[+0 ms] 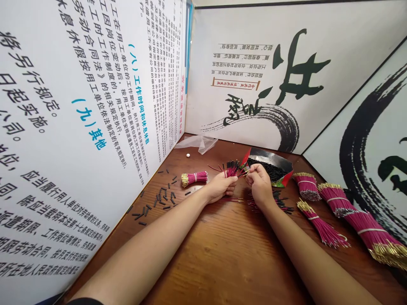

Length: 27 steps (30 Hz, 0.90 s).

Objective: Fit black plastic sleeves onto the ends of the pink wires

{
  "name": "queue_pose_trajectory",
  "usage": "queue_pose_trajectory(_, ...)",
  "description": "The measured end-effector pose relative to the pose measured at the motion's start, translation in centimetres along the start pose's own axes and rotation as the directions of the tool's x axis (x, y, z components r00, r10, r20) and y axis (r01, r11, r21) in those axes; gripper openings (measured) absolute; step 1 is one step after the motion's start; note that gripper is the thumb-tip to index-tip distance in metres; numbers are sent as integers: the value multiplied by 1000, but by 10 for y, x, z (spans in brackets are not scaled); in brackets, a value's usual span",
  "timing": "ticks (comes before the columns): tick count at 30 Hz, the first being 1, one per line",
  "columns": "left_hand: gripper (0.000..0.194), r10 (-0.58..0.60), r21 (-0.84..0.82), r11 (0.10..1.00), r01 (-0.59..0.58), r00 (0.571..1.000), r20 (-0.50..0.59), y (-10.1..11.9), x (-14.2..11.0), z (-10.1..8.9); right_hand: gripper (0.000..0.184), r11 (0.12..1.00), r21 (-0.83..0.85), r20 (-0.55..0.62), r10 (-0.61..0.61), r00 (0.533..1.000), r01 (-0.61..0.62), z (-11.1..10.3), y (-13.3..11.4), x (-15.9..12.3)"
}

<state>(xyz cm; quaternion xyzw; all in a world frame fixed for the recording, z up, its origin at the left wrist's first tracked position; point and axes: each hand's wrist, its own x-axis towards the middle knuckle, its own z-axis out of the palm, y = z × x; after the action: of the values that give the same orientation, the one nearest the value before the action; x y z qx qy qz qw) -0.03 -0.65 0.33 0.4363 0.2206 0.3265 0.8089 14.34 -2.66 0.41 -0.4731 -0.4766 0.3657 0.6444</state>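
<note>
My left hand [221, 184] is closed around a fan of thin magenta wires [233, 168] with black sleeves on their far tips. My right hand [259, 183] is beside it, fingers pinched on one wire of that bunch near its tip. Both hands hover over the wooden table [222, 250]. Loose magenta wires [280, 204] lie on the wood under my right hand. Just beyond the hands an open foil bag [274, 166] holds small black sleeves.
A tied magenta wire bundle [194, 178] lies left of my hands, with scattered black sleeves [163, 197] near the left printed board [79, 127]. Several tied bundles [337, 203] lie at the right. A clear plastic bag [199, 143] sits in the far corner.
</note>
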Motion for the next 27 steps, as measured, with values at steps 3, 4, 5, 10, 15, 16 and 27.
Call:
queue_pose_trajectory(3, 32, 1, -10, 1000, -2, 1000, -9, -1, 1, -1, 16, 1000, 23, 22, 14, 1000, -15, 0, 0, -1)
queue_pose_trajectory(4, 32, 3, -11, 1000, -3, 1000, -9, -2, 1, -1, 15, 1000, 23, 32, 15, 999, -16, 0, 0, -1)
queue_pose_trajectory(5, 33, 5, -10, 1000, -5, 1000, -9, -2, 2, -2, 14, 1000, 19, 42, 16, 999, -17, -1, 0, -1)
queue_pose_trajectory(10, 32, 13, -12, 1000, -13, 1000, -2, -3, 3, -3, 8, 999, 4, 82, 40, 996, -40, -1, 1, -1)
queue_pose_trajectory(15, 29, 16, -9, 1000, -16, 1000, -2, -2, 2, -2, 6, 994, 37, 67, 101, 993, -103, -1, 0, -1)
queue_pose_trajectory(16, 28, 16, -10, 1000, -16, 1000, -2, -2, 2, -2, 6, 993, 38, 67, 105, 992, -108, -1, 0, 0)
queue_pose_trajectory(27, 30, 17, -11, 1000, -18, 1000, -6, -3, 3, -2, 9, 994, 20, 48, 111, 993, -112, 0, -1, 0)
